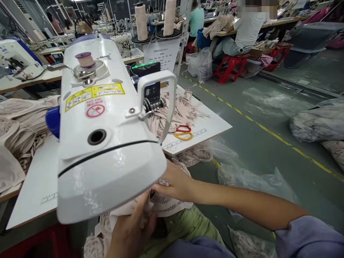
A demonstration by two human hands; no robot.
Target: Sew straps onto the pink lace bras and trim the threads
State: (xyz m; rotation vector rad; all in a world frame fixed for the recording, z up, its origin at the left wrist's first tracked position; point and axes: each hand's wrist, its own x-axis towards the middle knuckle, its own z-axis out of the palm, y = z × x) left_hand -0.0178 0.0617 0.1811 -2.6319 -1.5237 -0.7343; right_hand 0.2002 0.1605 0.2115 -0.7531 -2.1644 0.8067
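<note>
A white sewing machine point(107, 179) fills the middle, its head hiding the needle area and some of my fingertips. Below its front edge, my left hand point(134, 229) is closed, pinching the edge of a beige lace garment point(172, 204) that looks like a bra. From the right, my right hand point(174, 182) reaches in and grips the same bra, fingers partly behind the machine head. The bra hangs over my lap, with more beige lace point(94, 247) at lower left. Red and yellow handled scissors point(183, 133) lie beside a heap of beige straps point(174, 111).
Beige lace pieces point(18, 125) are piled on the left. Two thread cones point(169, 18) stand behind the machine. Plastic bags point(255, 186) lie on the floor at right, near a yellow line point(255, 122). Co-workers sit farther back; one is on a red stool point(231, 68).
</note>
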